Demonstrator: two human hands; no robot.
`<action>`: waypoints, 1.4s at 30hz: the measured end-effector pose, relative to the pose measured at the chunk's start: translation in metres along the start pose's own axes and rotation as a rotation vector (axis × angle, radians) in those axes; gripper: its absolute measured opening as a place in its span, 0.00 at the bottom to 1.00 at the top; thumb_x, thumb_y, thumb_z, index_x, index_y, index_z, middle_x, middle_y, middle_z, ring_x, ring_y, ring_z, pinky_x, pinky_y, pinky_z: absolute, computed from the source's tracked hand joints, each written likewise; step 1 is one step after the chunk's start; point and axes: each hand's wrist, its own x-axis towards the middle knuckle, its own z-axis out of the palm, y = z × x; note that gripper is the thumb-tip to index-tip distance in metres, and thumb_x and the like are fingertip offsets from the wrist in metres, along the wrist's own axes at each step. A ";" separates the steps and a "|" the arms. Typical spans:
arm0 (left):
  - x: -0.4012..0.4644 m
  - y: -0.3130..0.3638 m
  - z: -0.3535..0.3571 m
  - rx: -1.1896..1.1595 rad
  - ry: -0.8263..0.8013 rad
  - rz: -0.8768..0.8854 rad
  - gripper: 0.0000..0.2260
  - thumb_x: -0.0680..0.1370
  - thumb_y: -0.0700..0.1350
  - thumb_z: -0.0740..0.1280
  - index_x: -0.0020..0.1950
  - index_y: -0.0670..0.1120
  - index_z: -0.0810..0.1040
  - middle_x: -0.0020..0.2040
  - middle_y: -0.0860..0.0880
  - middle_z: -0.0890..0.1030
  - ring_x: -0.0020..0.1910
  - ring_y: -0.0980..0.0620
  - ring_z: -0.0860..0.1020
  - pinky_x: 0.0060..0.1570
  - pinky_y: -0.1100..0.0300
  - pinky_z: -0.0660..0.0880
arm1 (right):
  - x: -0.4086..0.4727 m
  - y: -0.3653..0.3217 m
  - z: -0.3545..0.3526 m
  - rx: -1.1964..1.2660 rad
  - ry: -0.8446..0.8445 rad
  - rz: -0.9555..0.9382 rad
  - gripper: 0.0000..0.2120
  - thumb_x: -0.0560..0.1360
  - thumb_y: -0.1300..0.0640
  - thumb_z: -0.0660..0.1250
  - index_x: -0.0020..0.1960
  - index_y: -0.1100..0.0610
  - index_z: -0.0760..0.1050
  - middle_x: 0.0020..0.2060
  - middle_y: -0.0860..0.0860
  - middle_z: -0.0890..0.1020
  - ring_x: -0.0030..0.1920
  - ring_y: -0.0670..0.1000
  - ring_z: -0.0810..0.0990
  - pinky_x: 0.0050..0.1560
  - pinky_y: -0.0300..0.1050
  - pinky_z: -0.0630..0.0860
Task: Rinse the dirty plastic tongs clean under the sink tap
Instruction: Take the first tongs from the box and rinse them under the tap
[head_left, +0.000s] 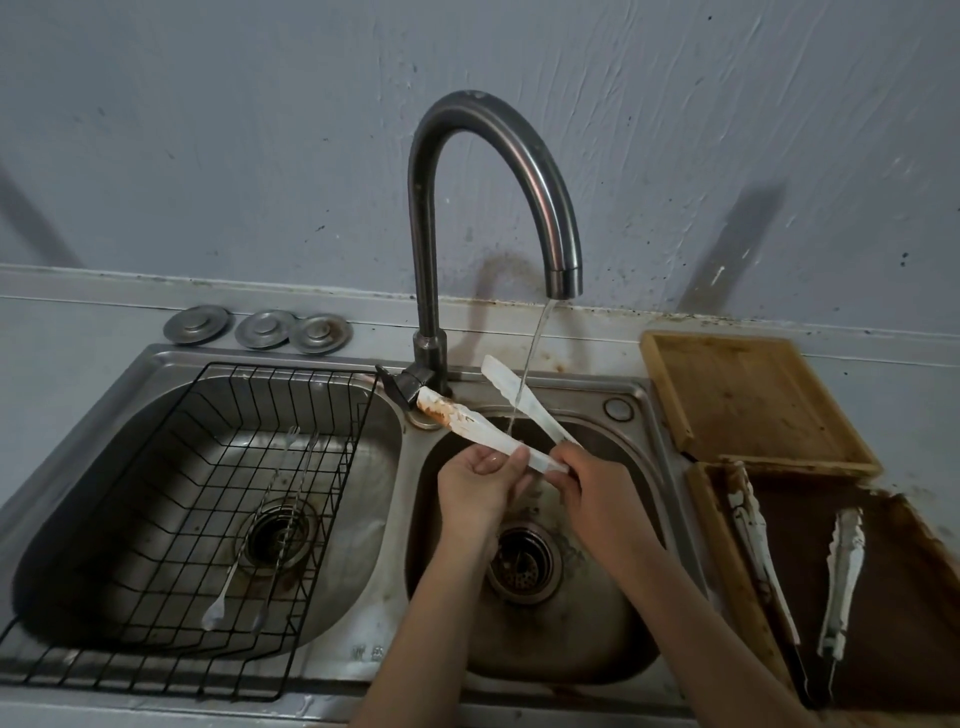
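White plastic tongs (470, 423) splayed, left arm brown-smeared, right arm under tap (563, 280) stream; left hand (480, 480), right hand (584, 480) gripping hinge end.

I see the steel counter (78, 322) bearing three drain covers (258, 327) and two wooden trays (748, 400).

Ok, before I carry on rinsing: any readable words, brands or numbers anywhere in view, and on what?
Faint stamped mark on the front rim of the sink: too blurred to read.
Nothing legible on the tongs, the tap or the wooden trays.
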 end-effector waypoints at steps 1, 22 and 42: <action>0.000 0.002 0.000 -0.001 -0.009 0.017 0.07 0.71 0.35 0.72 0.48 0.36 0.81 0.41 0.39 0.85 0.38 0.46 0.84 0.46 0.54 0.81 | 0.000 -0.001 0.000 -0.003 0.000 -0.003 0.08 0.77 0.59 0.62 0.55 0.53 0.75 0.44 0.49 0.82 0.40 0.42 0.76 0.38 0.30 0.68; 0.015 0.000 0.000 -0.180 0.073 -0.112 0.15 0.79 0.48 0.63 0.48 0.35 0.79 0.34 0.42 0.85 0.35 0.47 0.85 0.32 0.60 0.80 | -0.017 0.034 -0.048 -0.169 0.117 0.026 0.20 0.74 0.41 0.56 0.32 0.54 0.70 0.23 0.51 0.74 0.24 0.48 0.73 0.28 0.48 0.74; 0.011 0.006 -0.005 0.023 -0.033 -0.181 0.10 0.76 0.43 0.68 0.47 0.35 0.79 0.33 0.42 0.84 0.31 0.53 0.84 0.31 0.65 0.79 | -0.024 0.038 -0.050 -0.255 -0.007 -0.040 0.10 0.74 0.42 0.59 0.41 0.47 0.72 0.27 0.46 0.76 0.30 0.43 0.75 0.33 0.42 0.74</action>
